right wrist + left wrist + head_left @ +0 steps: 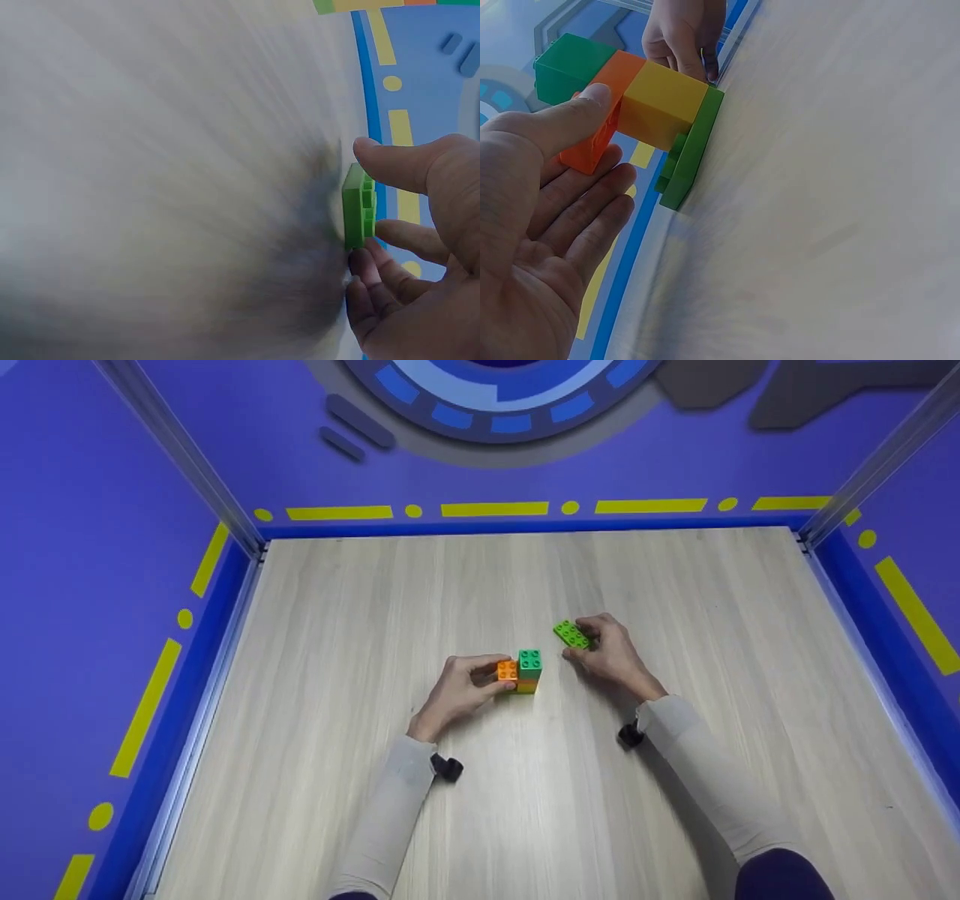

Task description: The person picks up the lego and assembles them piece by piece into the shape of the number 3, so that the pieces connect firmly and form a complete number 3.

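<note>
A small stack stands on the table: a green plate brick (694,154) at the bottom, a yellow brick (662,105) on it, then an orange brick (508,670) jutting out to the left, and a darker green brick (529,660) on top. My left hand (466,688) pinches the jutting end of the orange brick between thumb and fingers. To the right and slightly behind the stack, my right hand (609,654) holds a flat lime-green brick (571,634) by its near end, studs up, low over the table. Whether that brick touches the table is unclear.
The light wood-grain table (360,607) spreads around both hands. Blue panels with yellow markings (499,508) enclose it at the back and both sides, with metal posts (187,450) at the corners. Each wrist carries a small black camera (448,768).
</note>
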The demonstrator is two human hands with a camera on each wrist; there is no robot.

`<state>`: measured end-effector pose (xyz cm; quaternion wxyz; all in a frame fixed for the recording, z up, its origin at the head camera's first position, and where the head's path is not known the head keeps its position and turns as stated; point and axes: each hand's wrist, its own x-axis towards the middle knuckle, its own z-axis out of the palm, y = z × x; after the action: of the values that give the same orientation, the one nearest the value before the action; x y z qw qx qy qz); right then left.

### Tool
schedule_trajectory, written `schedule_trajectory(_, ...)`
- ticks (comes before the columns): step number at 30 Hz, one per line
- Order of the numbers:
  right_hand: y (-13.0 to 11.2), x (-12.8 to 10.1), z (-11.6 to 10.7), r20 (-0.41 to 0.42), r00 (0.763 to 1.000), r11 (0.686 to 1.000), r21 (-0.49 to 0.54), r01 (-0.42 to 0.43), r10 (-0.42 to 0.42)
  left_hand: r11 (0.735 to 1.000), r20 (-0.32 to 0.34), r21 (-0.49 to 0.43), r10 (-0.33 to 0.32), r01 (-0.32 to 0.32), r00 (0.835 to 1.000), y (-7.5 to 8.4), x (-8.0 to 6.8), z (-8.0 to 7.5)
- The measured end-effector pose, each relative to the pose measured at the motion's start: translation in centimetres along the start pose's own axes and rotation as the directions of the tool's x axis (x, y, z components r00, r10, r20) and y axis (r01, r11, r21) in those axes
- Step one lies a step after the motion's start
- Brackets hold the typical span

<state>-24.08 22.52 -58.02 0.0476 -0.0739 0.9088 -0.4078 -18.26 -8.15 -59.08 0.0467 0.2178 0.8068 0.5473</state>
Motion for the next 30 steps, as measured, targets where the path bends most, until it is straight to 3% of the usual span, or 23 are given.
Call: schedule_trajectory(30, -0.42, 0.87, 0.50, -0.003, 1.000, 1.000, 0.010, 0.005, -0.005, 1.000, -0.003, 0.002, 0.016, -0.016, 1.000, -0.12, -0.13, 0.03)
